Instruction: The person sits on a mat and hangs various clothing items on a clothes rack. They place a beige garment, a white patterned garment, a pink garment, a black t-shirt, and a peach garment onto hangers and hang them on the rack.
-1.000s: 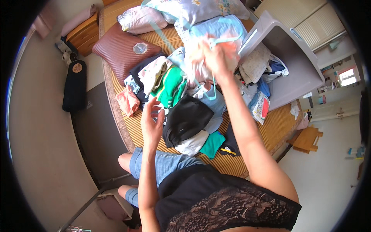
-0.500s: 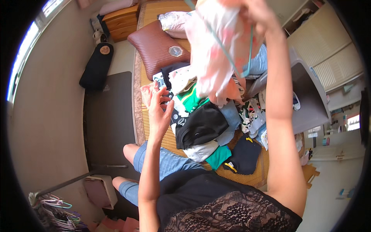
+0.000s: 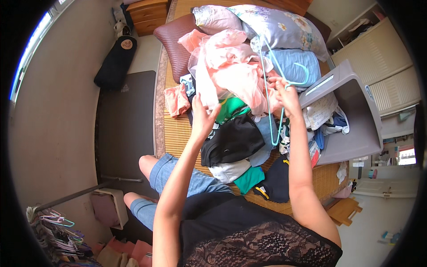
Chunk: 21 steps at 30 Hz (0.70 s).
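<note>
In my right hand (image 3: 287, 95) is a light turquoise clothes hanger (image 3: 268, 109), gripped near its hook and hanging on end over the clothes. A sheer pink and white garment (image 3: 235, 73) lies spread over the pile, its lower right part close to my right hand. My left hand (image 3: 205, 116) is beside the garment's lower left edge with fingers apart; whether it touches the cloth I cannot tell. Below the garment are a green piece of clothing (image 3: 231, 108) and a black one (image 3: 233, 140). A small folded pink cloth (image 3: 177, 100) lies left of my left hand.
A grey plastic bin (image 3: 356, 129) lies on its side at the right, clothes spilling from it. Behind the pile are a brown woven pillow (image 3: 173, 44), a floral pillow (image 3: 289, 26) and blue bedding (image 3: 298, 64). Several hangers (image 3: 58, 231) hang on a rail at lower left.
The pink and white garment, held raised in my right hand before, now lies on the pile. My right hand has come lower and nearer with the hanger. My left hand has shifted slightly right.
</note>
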{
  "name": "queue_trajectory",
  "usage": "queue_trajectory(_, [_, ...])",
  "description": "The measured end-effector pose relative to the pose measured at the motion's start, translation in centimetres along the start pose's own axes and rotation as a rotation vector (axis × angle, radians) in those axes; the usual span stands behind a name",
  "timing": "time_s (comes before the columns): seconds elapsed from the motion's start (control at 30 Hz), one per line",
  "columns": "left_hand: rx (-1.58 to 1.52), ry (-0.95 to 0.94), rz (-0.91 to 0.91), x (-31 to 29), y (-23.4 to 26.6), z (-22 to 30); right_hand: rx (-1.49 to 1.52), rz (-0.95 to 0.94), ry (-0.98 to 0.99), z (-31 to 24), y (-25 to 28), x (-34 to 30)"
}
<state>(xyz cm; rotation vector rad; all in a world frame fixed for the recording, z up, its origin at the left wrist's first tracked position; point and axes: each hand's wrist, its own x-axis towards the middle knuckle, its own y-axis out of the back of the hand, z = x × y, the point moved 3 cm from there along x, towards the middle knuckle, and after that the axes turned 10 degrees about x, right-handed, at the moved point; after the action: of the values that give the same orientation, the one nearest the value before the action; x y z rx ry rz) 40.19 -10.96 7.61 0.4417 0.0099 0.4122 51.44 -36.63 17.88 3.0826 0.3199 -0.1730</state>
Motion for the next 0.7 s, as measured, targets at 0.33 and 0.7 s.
queue_trajectory(0.33, [0.572,-0.25,0.44,3.9,-4.1,-9.1,0.24,-0.18,-0.088,3.0,-8.0,-4.1])
queue_trajectory(0.7, [0.075,0.091,-0.044,3.0,0.1,-3.5,0.171,-0.224,-0.181,7.9,-11.0,-2.6])
